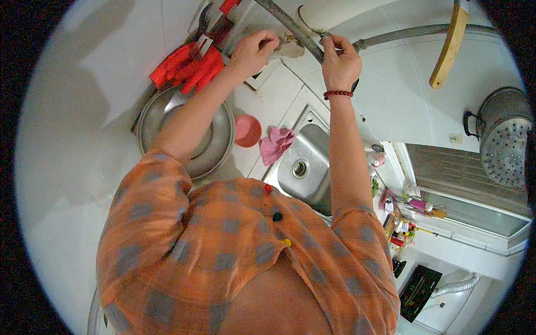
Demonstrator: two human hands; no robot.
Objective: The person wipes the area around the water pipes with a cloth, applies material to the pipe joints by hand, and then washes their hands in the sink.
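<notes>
Both arms reach up to the wall above the sink. My left hand [252,54] is closed, fingers curled together beside a pale, roundish fitting [291,47] on the wall. Anything inside those fingers is hidden. To its right, my right hand [341,66], with a dark red bead bracelet [338,95] at the wrist, pinches something small and greyish next to a dark grey pipe [290,22]. What that small thing is cannot be made out. Behind this hand, a second grey pipe [424,34] runs off to the right. A thick white cylinder [340,10] lies above.
Red rubber gloves [187,66] hang left of my left hand. Below are a large metal basin [225,131], a pink bowl [247,130], a pink cloth [276,146] and a steel sink [312,162]. A wooden handle [449,53] and a pot [497,111] hang at right.
</notes>
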